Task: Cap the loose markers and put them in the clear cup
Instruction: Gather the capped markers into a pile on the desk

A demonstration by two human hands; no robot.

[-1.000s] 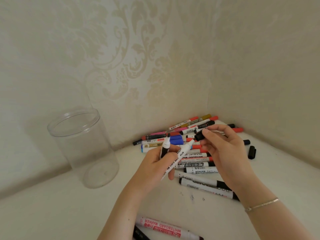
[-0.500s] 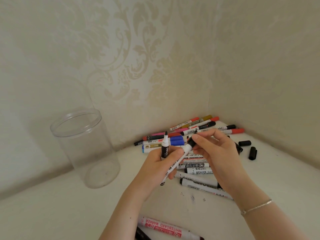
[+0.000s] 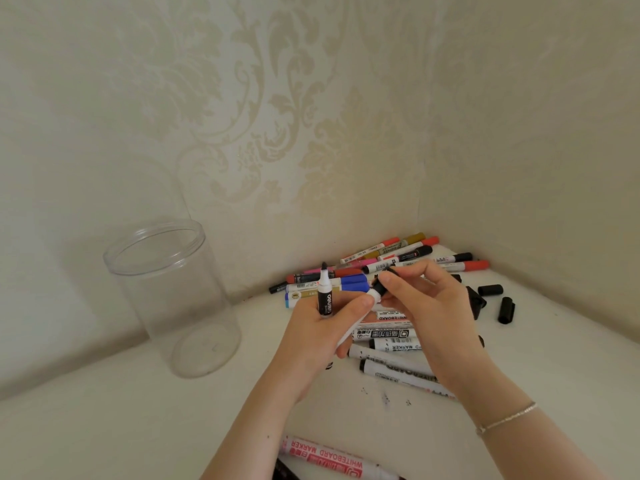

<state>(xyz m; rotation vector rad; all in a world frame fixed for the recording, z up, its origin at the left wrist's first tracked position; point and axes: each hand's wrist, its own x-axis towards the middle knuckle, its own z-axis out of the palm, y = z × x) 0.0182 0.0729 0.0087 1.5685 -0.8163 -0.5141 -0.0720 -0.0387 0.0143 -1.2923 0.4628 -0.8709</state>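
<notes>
1. Two markers sit in our left hand [image 3: 329,327], fingers curled round both.
2. Our right hand [image 3: 426,306] now pinches the black cap [image 3: 381,287] onto the white marker [image 3: 372,295], apart a second ago; capping nearly done.
3. Its axis slants, tip up-right.
4. Spare marker [image 3: 325,292] stands upright, uncapped.
5. Cup [image 3: 156,251] waits left, holding nothing.

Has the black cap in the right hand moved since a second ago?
Yes. The black cap has come down leftward onto the white marker, nearer the clear cup.
</notes>
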